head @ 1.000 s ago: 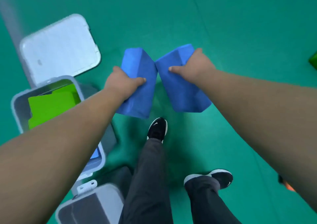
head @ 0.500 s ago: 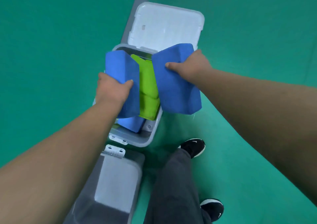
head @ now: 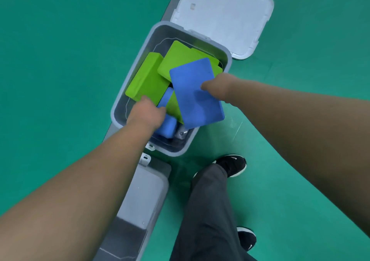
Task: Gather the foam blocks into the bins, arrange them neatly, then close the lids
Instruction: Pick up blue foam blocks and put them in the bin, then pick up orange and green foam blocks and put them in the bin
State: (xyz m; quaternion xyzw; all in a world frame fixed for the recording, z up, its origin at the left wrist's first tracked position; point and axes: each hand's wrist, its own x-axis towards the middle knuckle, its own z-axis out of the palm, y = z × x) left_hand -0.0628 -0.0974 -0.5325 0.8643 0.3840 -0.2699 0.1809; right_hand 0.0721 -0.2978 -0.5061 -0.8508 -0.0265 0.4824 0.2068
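Two bins on green floor (head: 60, 60). Far grey bin (head: 227, 55) open, white lid (head: 224, 10) flung back behind it; near bin (head: 144, 196) lid down. Green blocks (head: 148, 78) jumbled inside. Right hand (head: 222, 86), fingers clamped on flat blue block (head: 195, 94), tilted over the bin's right rim. Left hand (head: 147, 114) inside, fingers closed around smaller blue block (head: 167, 100).

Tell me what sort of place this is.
Probably an indoor activity or sports room, though little of it shows. The smooth green floor runs wide and bare, and coloured foam blocks, green and blue, go into a grey plastic storage bin set on it.
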